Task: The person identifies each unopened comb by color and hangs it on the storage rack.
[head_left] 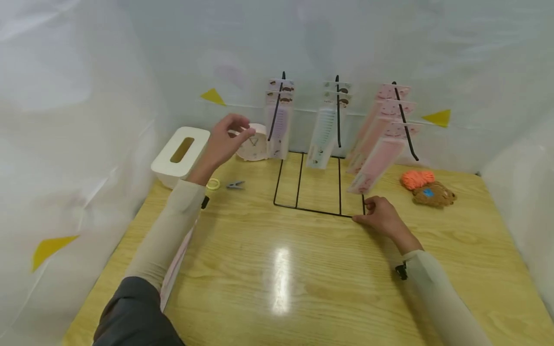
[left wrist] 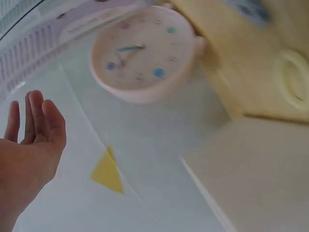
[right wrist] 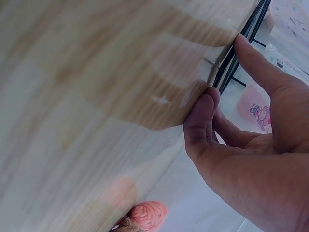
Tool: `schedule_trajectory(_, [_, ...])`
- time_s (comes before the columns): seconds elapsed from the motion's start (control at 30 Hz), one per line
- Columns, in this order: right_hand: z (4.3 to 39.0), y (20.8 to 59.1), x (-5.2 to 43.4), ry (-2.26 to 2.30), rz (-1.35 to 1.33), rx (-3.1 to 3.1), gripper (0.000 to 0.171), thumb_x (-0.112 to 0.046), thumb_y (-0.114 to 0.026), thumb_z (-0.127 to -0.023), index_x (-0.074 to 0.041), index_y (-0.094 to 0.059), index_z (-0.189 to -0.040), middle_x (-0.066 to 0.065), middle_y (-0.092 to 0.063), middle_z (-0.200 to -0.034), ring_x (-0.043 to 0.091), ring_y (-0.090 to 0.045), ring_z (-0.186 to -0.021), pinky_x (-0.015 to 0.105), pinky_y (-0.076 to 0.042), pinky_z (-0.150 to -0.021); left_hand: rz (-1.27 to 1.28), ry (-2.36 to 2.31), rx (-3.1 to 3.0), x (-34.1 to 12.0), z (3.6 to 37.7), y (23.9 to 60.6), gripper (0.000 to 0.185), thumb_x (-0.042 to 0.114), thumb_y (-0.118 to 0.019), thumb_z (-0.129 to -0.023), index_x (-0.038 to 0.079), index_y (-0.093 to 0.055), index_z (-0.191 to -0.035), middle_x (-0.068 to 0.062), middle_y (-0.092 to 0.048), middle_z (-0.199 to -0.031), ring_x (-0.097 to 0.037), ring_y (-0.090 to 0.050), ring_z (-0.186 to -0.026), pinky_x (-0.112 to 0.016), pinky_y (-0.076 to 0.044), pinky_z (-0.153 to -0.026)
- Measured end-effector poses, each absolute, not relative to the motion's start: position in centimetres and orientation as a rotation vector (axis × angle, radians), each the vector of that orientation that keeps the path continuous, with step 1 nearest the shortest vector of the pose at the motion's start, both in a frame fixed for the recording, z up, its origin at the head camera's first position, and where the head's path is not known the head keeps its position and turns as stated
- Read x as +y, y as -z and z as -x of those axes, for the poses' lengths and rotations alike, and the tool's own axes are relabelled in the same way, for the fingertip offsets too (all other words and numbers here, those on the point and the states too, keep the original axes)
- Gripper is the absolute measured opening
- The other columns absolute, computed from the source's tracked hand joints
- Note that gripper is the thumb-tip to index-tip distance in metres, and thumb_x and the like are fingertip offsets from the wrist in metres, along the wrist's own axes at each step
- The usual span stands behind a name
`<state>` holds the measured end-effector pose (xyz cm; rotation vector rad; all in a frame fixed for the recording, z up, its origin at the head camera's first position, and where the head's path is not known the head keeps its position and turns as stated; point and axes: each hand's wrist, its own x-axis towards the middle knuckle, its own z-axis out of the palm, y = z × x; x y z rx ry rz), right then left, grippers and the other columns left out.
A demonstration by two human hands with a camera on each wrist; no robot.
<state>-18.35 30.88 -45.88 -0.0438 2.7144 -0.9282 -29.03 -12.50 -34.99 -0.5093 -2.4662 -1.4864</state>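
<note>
A black wire rack (head_left: 298, 182) stands at the back of the wooden table (head_left: 277, 269). Packaged combs hang on its three hooks: purple (head_left: 279, 125), pale green (head_left: 323, 137) and several pink (head_left: 381, 144). My right hand (head_left: 363, 209) rests on the table at the rack's front right corner, with curled fingers (right wrist: 203, 113) and thumb holding the base wire (right wrist: 241, 46). My left hand (head_left: 240, 127) is raised beside a round pale pink clock (head_left: 253, 143). In the left wrist view that hand (left wrist: 34, 111) has straight fingers and holds nothing, with the clock (left wrist: 145, 53) beyond it.
A cream tissue box (head_left: 181, 154) sits at the back left, with a tape ring (head_left: 213, 183) and a grey clip (head_left: 235, 184) beside it. Orange yarn (head_left: 417, 179) and a brown plush (head_left: 434, 194) lie at right. White plastic sheeting walls in the table.
</note>
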Motion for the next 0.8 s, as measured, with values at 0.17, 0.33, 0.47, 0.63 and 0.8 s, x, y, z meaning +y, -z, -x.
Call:
schedule_trajectory(0.17, [18.0, 46.2, 31.2, 0.931, 0.064, 2.729, 0.073, -0.029, -0.077, -0.089, 0.019, -0.046, -0.134, 0.035, -0.055, -0.121, 0.044, -0.057, -0.107, 0.055, -0.05, -0.088, 0.481, 1.36, -2.702, -17.3, 25.7, 37.3, 0.035, 0.032, -0.066, -0.098, 0.003, -0.062, -0.118, -0.01, -0.063, -0.115, -0.025, -0.061, -0.101, -0.042, -0.052, -0.087])
schedule_trajectory(0.33, [17.9, 46.7, 31.3, 0.939, 0.071, 2.719, 0.074, -0.032, -0.077, -0.089, 0.019, -0.046, -0.134, 0.034, -0.055, -0.12, 0.042, -0.056, -0.105, 0.054, -0.05, -0.087, 0.489, 1.194, -2.919, -21.4, 22.5, 39.1, 0.027, 0.027, -0.065, -0.099, 0.004, -0.065, -0.112, -0.013, -0.067, -0.11, -0.028, -0.065, -0.094, -0.042, -0.053, -0.079])
schedule_trajectory(0.47, [17.8, 46.8, 31.2, 0.939, 0.07, 2.718, 0.075, -0.032, -0.077, -0.089, 0.019, -0.046, -0.134, 0.033, -0.055, -0.12, 0.042, -0.056, -0.105, 0.054, -0.05, -0.086, 0.482, 1.064, -3.048, -23.5, 20.4, 40.2, 0.03, 0.023, -0.067, -0.098, -0.002, -0.065, -0.114, -0.018, -0.068, -0.109, -0.033, -0.065, -0.097, -0.047, -0.054, -0.082])
schedule_trajectory(0.63, [17.9, 46.5, 31.0, 0.944, 0.085, 2.727, 0.073, -0.03, -0.077, -0.089, 0.019, -0.047, -0.133, 0.033, -0.056, -0.118, 0.041, -0.056, -0.104, 0.053, -0.05, -0.086, 0.331, 0.787, -3.166, -25.0, 18.3, 41.4, 0.062, 0.041, -0.075, -0.089, -0.006, -0.059, -0.126, -0.027, -0.056, -0.127, -0.042, -0.057, -0.113, -0.058, -0.048, -0.091])
schedule_trajectory(0.8, [18.2, 46.0, 31.0, 0.937, 0.085, 2.734, 0.073, -0.03, -0.077, -0.089, 0.02, -0.046, -0.134, 0.033, -0.056, -0.118, 0.042, -0.057, -0.105, 0.055, -0.05, -0.088, 0.232, 0.654, -3.202, -25.8, 17.1, 42.2, 0.071, 0.049, -0.077, -0.083, -0.011, -0.061, -0.118, -0.031, -0.057, -0.119, -0.048, -0.054, -0.112, -0.06, -0.047, -0.088])
